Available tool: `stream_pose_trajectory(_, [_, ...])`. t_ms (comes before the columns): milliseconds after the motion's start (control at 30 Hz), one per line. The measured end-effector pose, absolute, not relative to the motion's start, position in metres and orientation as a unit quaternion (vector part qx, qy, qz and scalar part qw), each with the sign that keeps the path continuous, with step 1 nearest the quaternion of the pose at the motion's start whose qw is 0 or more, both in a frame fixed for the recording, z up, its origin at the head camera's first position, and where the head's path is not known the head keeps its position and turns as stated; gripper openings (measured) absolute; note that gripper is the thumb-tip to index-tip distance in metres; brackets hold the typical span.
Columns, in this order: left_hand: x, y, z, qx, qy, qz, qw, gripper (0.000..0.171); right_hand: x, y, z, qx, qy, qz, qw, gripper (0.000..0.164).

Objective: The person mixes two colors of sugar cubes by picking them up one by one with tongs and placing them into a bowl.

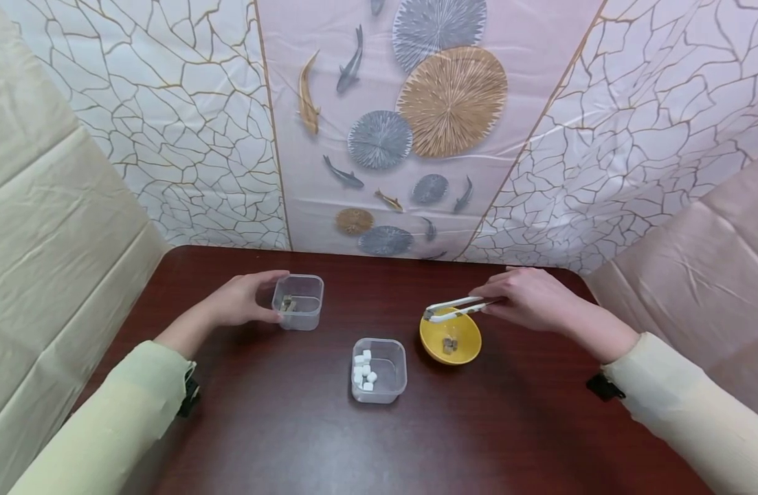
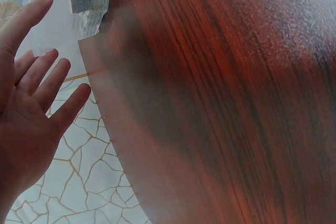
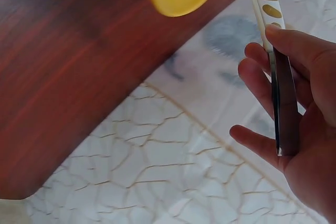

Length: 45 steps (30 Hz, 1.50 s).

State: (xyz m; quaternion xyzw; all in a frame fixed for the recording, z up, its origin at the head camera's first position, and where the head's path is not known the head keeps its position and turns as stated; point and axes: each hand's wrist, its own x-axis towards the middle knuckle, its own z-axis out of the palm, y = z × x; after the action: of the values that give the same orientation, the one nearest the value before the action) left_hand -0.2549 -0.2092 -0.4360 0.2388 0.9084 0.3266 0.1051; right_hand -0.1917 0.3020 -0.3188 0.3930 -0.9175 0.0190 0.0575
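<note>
White-tipped tongs (image 1: pixel 459 312) are pinched between thumb and fingers of the right hand (image 1: pixel 530 297), tips above the rim of the yellow bowl (image 1: pixel 466 338). The right wrist view shows their dark metal end along the palm, hidden overhead; only the head view shows the grey-brown cubes (image 1: pixel 449 345) inside the bowl, too bunched to count. The left hand (image 1: pixel 241 300) grips one of two clear containers, the left container (image 1: pixel 301 322); the middle container (image 1: pixel 379 397) holds about seven white cubes (image 1: pixel 357 371). The table (image 1: pixel 292 440) stretches widest nearside; its far edge runs behind everything.
</note>
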Motion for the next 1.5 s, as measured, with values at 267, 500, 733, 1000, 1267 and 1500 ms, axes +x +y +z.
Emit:
stream_pose_trajectory(267, [-0.256, -0.210, -0.437, 0.238, 0.908, 0.328, 0.108, 0.088, -0.200, 0.313, -0.341, 0.378, -0.926, -0.001, 0.007, 0.022])
stream_pose_trajectory(500, [-0.258, -0.210, -0.438, 0.234, 0.909, 0.327, 0.111, 0.088, -0.200, 0.311, -0.351, 0.369, -0.929, 0.007, -0.023, 0.022])
stream_pose_trajectory(733, [-0.257, -0.209, -0.438, 0.234, 0.910, 0.325, 0.109, 0.088, -0.200, 0.308, -0.347, 0.368, -0.929, 0.023, -0.025, 0.023])
stream_pose_trajectory(1000, [-0.257, -0.209, -0.437, 0.236, 0.910, 0.324, 0.106, 0.088, -0.210, 0.286, -0.333, 0.383, -0.922, 0.057, -0.016, 0.025])
stream_pose_trajectory(1267, [-0.257, -0.210, -0.438, 0.239, 0.907, 0.330, 0.104, 0.087, -0.227, 0.236, -0.319, 0.419, -0.905, 0.077, -0.006, 0.026])
stream_pose_trajectory(1500, [-0.257, -0.209, -0.438, 0.238, 0.908, 0.330, 0.105, 0.088, -0.242, 0.188, -0.314, 0.443, -0.893, 0.074, -0.014, 0.026])
